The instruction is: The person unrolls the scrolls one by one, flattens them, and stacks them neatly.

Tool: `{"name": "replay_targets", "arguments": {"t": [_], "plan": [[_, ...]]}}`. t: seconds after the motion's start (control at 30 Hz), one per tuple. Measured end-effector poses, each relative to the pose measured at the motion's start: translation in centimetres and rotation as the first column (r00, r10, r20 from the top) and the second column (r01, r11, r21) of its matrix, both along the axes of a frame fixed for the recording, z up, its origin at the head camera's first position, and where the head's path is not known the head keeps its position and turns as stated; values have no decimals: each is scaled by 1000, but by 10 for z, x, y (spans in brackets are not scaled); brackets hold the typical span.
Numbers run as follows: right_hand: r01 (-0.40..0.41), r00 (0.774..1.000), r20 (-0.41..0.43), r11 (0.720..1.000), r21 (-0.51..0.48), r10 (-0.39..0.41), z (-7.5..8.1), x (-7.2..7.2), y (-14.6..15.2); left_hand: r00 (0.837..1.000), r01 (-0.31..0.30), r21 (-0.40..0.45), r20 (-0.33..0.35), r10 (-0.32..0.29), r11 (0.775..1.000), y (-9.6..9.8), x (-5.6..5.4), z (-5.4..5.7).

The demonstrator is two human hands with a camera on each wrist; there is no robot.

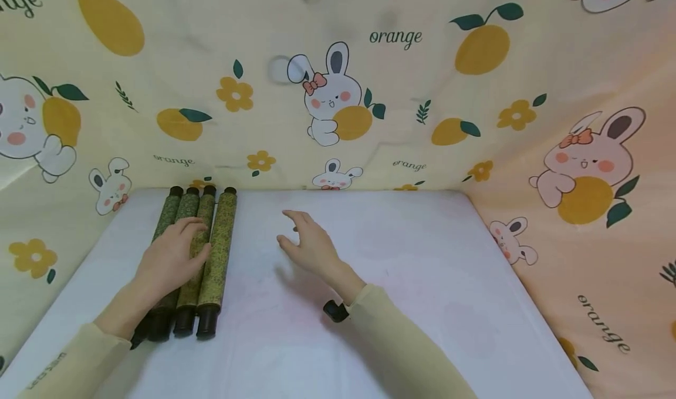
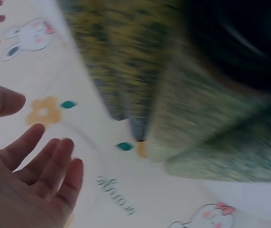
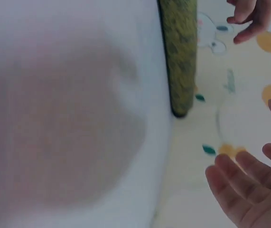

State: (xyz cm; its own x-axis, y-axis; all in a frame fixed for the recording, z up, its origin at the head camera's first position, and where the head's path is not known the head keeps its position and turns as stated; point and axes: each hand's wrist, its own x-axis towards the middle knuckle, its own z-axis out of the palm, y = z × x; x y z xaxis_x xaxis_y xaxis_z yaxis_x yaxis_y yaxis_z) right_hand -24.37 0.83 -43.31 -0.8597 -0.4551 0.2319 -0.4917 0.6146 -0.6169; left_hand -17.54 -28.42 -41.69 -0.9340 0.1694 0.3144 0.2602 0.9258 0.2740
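Head view: I see the left hand (image 1: 170,257) relaxed, empty, over four patterned rolls (image 1: 219,255). The right hand (image 1: 313,245) is loosely spread, empty.

the head view looks forward and down from above the table's near side, far enough back to frame the left hand (image 1: 170,257), right hand (image 1: 315,247), white table (image 1: 422,293) and printed cloth (image 1: 401,6). the left wrist view faces the cloth at a tilt, very near the patterned rolls (image 1: 191,290). the right wrist view lies sideways, tabletop leftward. both wrist views share rolls and cloth.
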Motion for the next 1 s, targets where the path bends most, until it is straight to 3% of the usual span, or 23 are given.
{"name": "replay_targets", "arguments": {"t": [0.23, 0.47, 0.6, 0.87, 1.0], "plan": [[-92, 976, 189, 992, -88, 108, -10, -4, -41, 988, -7, 48, 157, -1, 999, -26, -14, -16], [-94, 905, 394, 980, -177, 158, -24, -6, -78, 976, 15, -42, 216, -6, 999, -35, -27, -23], [-80, 869, 470, 982, -174, 154, -31, -6, -99, 973, 33, -111, 232, -6, 993, -35, -29, -26], [-73, 900, 432, 997, -3, 67, -35, -3, -127, 957, 11, -155, 287, 35, 988, -34, -34, -31], [-77, 902, 428, 997, 27, 58, -37, -3, -134, 951, 13, -167, 305, 40, 986, -36, -36, -37]]}}
